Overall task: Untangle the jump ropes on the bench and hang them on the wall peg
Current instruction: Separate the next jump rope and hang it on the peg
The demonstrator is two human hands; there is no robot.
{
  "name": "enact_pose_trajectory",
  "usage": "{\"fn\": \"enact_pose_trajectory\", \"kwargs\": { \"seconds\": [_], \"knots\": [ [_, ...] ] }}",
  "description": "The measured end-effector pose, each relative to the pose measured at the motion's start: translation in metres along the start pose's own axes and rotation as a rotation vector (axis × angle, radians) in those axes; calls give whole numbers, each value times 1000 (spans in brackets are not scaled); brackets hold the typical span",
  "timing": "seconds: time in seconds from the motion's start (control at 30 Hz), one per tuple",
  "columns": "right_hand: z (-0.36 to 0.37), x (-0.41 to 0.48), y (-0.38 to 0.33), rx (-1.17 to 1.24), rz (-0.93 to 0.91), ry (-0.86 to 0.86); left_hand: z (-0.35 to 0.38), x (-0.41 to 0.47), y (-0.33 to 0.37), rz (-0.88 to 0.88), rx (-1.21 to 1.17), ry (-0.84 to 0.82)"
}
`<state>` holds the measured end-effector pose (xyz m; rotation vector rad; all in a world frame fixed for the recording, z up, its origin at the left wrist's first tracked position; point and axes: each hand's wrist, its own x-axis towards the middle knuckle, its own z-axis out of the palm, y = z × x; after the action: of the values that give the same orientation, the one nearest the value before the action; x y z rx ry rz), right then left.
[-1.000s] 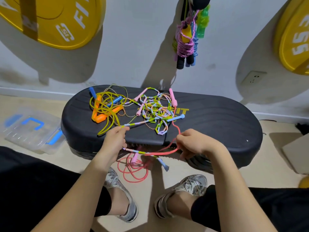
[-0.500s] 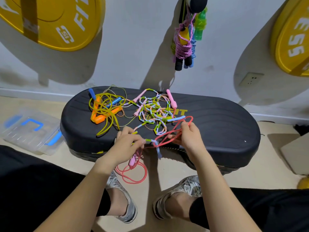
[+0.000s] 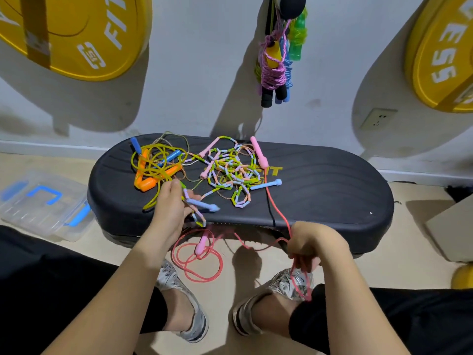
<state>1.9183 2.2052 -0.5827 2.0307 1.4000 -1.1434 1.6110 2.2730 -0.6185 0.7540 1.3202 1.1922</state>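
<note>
Since the coral cord rope (image 3: 279,212) ran down from its pink handle (image 3: 258,152) on the bench (image 3: 332,201) past the edge of the tangle, we logged the right hand (image 3: 307,248) as closed round it just below the bench's front edge, with slack dangling toward the shoe. Judged purpose: to draw that one cord out to the near side, away from the others. A second pink handle (image 3: 201,244) hung in front of the bench among loose loops of the same cord, so most of this rope looked free.

Left hand (image 3: 170,208): fingers curled on a strand of the beaded rope (image 3: 230,172), beside a light blue handle (image 3: 212,207), near the front of the bench top. We read this as an anchor, so the pull would not drag the pile off.

The yellow rope (image 3: 151,172), with orange handles, lay at the left end of the bench and met the beaded rope only at its fringe. A thin braided cord crossed both; its path was too fine to trace.

The wall peg (image 3: 291,3) above the bench carried several bundled ropes (image 3: 275,67), wound tight so they hung short. Judgement: about three ropes were not yet hung. Risk: the coral cord could snag a bead string
</note>
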Motion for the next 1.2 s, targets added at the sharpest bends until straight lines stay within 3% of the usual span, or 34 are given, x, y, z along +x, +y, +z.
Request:
{"fn": "enact_pose_trajectory", "kwargs": {
  "seconds": [0.1,0.3,0.43,0.57,0.67,0.8,0.87,0.97,1.07,1.2],
  "knots": [
    [-11,-13,0,-112,-64,196,-4,4,-3,56,95,37],
    [-27,-32,-22,274,-380,358,-4,-13,-21,312,694,-197],
    [-36,-50,-33,382,-591,769,4,-22,-22,377,900,-328],
    [-45,-73,-43,529,-815,1205,10,-26,-20,347,1020,-323],
    [-50,-84,-51,671,-889,1174,16,-36,-15,272,1068,-316],
    [-46,-100,-63,740,-974,1041,51,-60,13,312,605,-756],
    [-46,-106,-66,805,-1014,941,74,-67,23,295,388,-858],
    [-50,-112,-65,1044,-1067,809,89,-75,30,293,365,-780],
    [-53,-114,-61,1388,-1045,701,74,-71,24,172,330,-731],
    [-52,-89,-43,1503,-950,740,50,-60,14,174,569,-709]
  ]
}}
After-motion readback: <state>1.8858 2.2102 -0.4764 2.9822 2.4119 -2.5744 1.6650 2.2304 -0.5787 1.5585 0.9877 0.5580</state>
